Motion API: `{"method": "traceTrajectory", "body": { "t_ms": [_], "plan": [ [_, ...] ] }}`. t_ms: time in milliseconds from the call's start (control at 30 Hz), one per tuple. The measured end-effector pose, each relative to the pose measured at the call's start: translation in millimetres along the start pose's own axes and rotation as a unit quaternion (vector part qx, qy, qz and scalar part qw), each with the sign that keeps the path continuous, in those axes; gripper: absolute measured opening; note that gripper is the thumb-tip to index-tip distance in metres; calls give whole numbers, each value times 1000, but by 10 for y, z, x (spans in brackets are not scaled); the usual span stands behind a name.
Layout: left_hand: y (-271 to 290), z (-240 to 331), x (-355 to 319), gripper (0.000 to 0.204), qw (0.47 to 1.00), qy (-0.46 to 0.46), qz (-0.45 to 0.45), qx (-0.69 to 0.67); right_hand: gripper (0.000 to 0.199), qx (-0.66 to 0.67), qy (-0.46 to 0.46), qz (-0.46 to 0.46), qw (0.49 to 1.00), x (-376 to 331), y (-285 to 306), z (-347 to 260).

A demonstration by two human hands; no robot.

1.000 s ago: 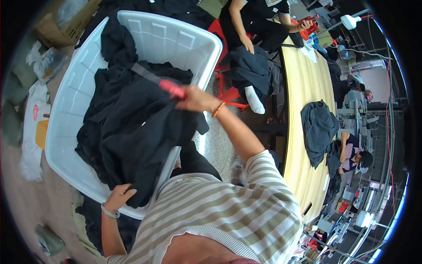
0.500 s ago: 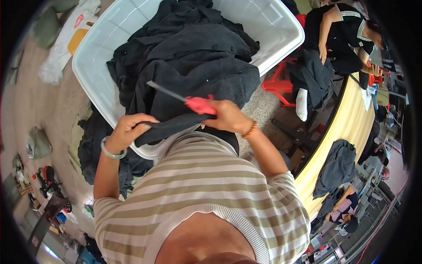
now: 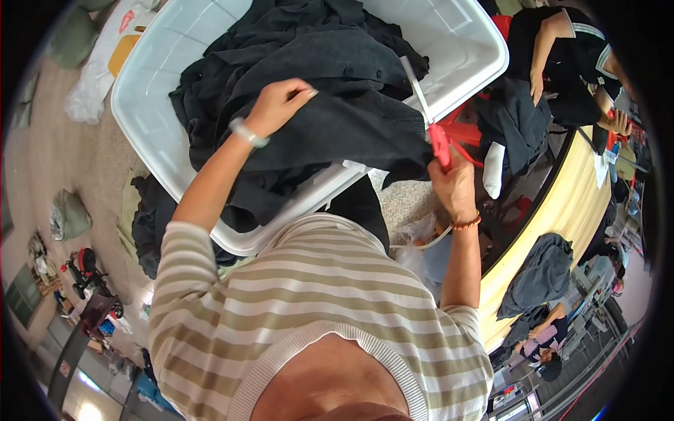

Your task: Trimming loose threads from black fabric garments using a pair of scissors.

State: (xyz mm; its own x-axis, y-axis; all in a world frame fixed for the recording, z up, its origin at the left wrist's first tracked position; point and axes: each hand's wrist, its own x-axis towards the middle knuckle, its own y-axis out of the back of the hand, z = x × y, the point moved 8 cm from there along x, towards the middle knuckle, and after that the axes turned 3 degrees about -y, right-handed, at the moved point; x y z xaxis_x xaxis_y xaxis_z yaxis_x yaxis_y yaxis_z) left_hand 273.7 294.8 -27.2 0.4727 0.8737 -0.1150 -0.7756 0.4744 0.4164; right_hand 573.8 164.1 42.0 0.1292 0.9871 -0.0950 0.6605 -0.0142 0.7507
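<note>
My left hand [image 3: 281,105] is over the white plastic tub [image 3: 133,126], its fingers pinched on the upper edge of a black garment [image 3: 351,133]. That cloth is pulled out sideways toward my right hand [image 3: 455,186]. Closed in my right hand are red-handled scissors [image 3: 439,144], their long metal blades pointing up and away past the tub's right rim. A corner of the garment reaches my right fingers; whether they grip it too is hard to see. More black clothes [image 3: 295,52], some with buttons, are heaped in the tub beneath.
At right a wooden table [image 3: 562,203] carries a dark garment [image 3: 537,274]. A seated person [image 3: 562,63] with dark cloth is beyond the tub, by a red stool [image 3: 463,133]. Dark clothes [image 3: 151,224] lie left of the tub. A clear plastic bag [image 3: 418,245] is near my right side.
My hands have moved apart and away from my body: the left up over the heap, the right out to the right with the scissors. The garment, bunched before, is now spread between them.
</note>
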Motion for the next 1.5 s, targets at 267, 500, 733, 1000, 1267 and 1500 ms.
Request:
{"method": "traceTrajectory", "body": {
  "t_ms": [267, 500, 733, 1000, 1267, 1500],
  "plan": [
    [-839, -722, 863, 15, 984, 83, -107, -112, 18, 69, -174, -31, 982, 379, 6, 799],
    [-723, -711, 798, 17, 971, 147, -98, -159, 18, 85, -116, -98, 985, 900, -327, 368],
    [-649, -224, 759, 20, 972, 59, -83, -211, 26, 119, 41, -184, 975, 1497, -1111, -334],
    [119, -473, 211, 20, 990, 97, -83, 65, 25, 187, -99, -250, 945, 1494, -1375, 71],
    [768, -1207, -186, 26, 928, 291, -16, -230, 23, 229, -178, -325, 900, 1551, -1510, 128],
    [37, -819, 666, 19, 994, 84, 24, 60, 21, 131, -40, -224, 965, 1583, -1465, 133]
  ]
}}
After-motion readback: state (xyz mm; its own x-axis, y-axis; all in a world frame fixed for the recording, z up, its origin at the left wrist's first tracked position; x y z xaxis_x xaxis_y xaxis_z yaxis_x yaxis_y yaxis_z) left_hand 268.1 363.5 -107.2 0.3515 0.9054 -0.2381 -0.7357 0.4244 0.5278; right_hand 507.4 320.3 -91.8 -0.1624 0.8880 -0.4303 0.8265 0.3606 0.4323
